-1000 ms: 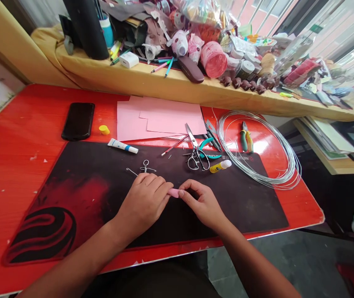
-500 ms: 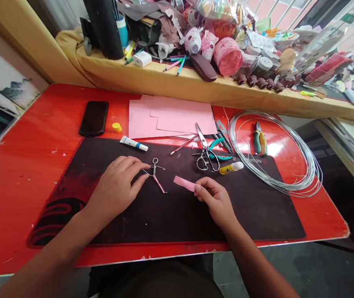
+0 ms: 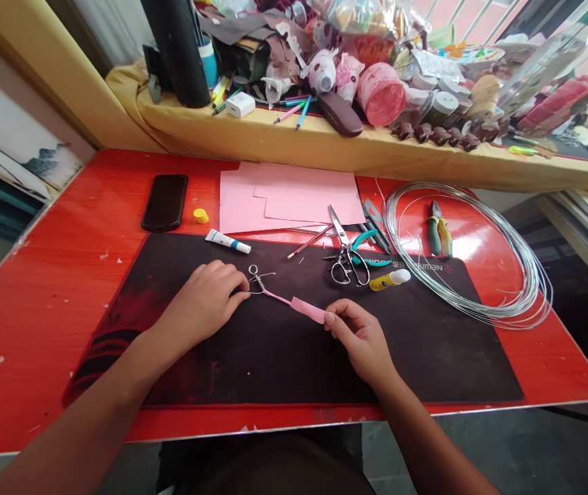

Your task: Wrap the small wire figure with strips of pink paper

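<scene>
Bright daylight from the window (image 3: 541, 48) at upper right, white glare on the glossy red table (image 3: 46, 323), curved wide-angle distortion toward the edges, fairly sharp focus throughout.

Silver metal wire figure (image 3: 258, 280), matt pink paper strip (image 3: 307, 310), glossy red tabletop (image 3: 56, 330)

Since the last frame: your left hand (image 3: 201, 302) has closed on the wire figure (image 3: 258, 280), now swung so its pink-wrapped leg (image 3: 277, 296) points right. Your right hand (image 3: 360, 342) has brought the pink paper strip (image 3: 308, 310) in, touching that leg, no gap.
</scene>
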Available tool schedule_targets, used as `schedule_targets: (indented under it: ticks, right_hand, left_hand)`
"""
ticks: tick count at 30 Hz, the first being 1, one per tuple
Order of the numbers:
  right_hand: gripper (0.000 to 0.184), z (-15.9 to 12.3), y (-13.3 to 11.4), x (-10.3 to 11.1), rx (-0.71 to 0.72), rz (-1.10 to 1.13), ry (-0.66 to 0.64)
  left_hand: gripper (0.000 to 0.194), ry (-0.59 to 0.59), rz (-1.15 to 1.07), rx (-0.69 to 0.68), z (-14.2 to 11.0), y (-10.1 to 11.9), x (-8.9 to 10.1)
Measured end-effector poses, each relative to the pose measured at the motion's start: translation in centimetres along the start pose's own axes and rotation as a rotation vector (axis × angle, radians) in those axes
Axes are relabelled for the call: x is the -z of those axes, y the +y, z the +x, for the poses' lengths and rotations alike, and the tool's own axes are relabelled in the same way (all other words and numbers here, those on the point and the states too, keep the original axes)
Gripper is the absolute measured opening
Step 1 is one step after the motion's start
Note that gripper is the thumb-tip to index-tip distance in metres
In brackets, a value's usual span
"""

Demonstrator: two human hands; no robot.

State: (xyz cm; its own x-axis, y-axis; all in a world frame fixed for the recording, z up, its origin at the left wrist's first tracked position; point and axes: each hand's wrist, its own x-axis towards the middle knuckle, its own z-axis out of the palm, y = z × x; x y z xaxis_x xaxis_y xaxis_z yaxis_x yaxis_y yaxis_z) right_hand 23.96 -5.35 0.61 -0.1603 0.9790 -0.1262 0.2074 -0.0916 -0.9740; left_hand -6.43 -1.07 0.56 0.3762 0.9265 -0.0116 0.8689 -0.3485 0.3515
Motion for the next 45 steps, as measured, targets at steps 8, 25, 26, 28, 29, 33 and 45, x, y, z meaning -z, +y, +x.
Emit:
schedule_targets:
  ticks: [8, 25, 26, 28, 29, 33, 45]
  right_hand:
    - [0.025, 0.0, 0.1, 0.0, -0.008, 0.0, 0.0]
    - [0.025, -0.3, -0.2, -0.5, 0.044, -0.092, 0.016]
    - [0.025, -0.3, -0.2, -0.6, 0.046, -0.097, 0.015]
    - [0.025, -0.3, -0.2, -0.6, 0.048, -0.112, 0.012]
    - [0.025, -0.3, -0.1, -0.6, 0.049, -0.12, 0.011]
    - [0.025, -0.4, 0.1, -0.6, 0.045, -0.136, 0.003]
    - [0.027, -0.2, 0.0, -0.6, -0.015, 0.003, 0.032]
  left_hand:
    - [0.024, 0.029, -0.149, 0.03, -1.0, 0.6, 0.9]
    - [0.032, -0.02, -0.226, 0.158, 0.9, 1.0, -0.2]
    - [0.023, -0.023, -0.224, 0.165, 0.9, 1.1, -0.1]
    - [0.012, -0.017, -0.227, 0.171, 0.8, 1.4, 0.0]
    - [0.01, -0.01, -0.236, 0.175, 0.7, 1.5, 0.1]
    - [0.012, 0.008, -0.376, 0.235, 0.4, 1.6, 0.2]
    - [0.049, 0.132, -1.441, 0.492, 0.9, 4.1, -0.9]
